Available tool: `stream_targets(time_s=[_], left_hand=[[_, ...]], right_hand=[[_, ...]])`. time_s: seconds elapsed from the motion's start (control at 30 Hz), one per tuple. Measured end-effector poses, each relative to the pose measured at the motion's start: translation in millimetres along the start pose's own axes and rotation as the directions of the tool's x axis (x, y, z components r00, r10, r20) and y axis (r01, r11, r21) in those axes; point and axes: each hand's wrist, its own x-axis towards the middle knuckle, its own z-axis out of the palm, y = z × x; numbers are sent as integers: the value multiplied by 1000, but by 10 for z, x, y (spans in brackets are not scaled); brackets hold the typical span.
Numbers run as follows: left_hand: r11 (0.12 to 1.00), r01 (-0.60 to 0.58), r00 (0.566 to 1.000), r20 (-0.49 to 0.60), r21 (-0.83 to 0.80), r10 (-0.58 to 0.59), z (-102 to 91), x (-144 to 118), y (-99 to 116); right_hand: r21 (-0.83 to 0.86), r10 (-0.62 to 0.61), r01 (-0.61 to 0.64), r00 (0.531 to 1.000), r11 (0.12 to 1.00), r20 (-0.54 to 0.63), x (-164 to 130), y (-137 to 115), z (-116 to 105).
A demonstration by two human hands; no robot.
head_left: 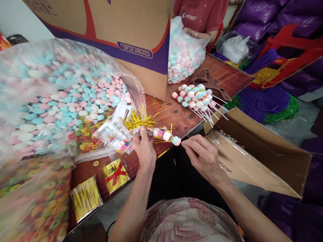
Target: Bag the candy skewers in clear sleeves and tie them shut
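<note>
My left hand (145,149) is closed on a small printed plastic bag (158,133). A marshmallow skewer (167,136) with pink, white and blue pieces lies partly inside the bag, its pink and blue end still outside. The fingers of my right hand (203,156) pinch the white stick at that end. Just beyond my left hand is a heap of loose gold twist ties (136,120). Beside it lies a fanned stack of flat printed bags (111,136). A pile of other marshmallow skewers (195,95) rests on the table to the right.
A large clear sack of marshmallows (63,101) fills the left, with a bag of ring candies (37,201) nearer. Packs of twist ties (87,198) lie at the table edge. A cardboard carton (131,70) stands behind; an open box (272,148) is at right. A person (202,16) sits opposite.
</note>
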Motion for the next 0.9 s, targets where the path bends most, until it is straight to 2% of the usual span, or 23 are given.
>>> stream_targets(time_s=[0.2, 0.37, 0.43, 0.57, 0.67, 0.73, 0.8, 0.87, 0.9], left_hand=[[999, 49, 997, 59, 15, -49, 27, -30, 16], [996, 92, 994, 68, -6, -92, 31, -72, 18], [991, 133, 984, 117, -8, -131, 27, -98, 24], [970, 241, 940, 251, -7, -232, 17, -148, 27], [964, 266, 928, 274, -18, -251, 13, -174, 6], [966, 256, 932, 271, -23, -241, 15, -188, -14], [970, 242, 934, 274, -21, -227, 18, -199, -36], [971, 237, 931, 290, -20, -221, 23, -210, -56], [971, 237, 928, 302, -22, -219, 25, -215, -65]], right_hand=[[35, 41, -42, 999, 999, 29, -2, 9, -3], [-13, 65, -64, 997, 998, 37, -16, 53, 28], [-42, 52, -52, 998, 998, 20, -18, 61, 47], [-125, 3, 0, 1000, 992, 20, -11, 54, 76], [-139, 1, 6, 999, 990, 51, -10, 20, 87], [-59, 40, -36, 996, 998, 83, -14, -10, 95], [92, 123, -133, 987, 987, 106, -18, -36, 108], [258, 248, -276, 959, 926, 136, -15, -53, 126], [341, 319, -359, 933, 869, 170, -11, -59, 137]])
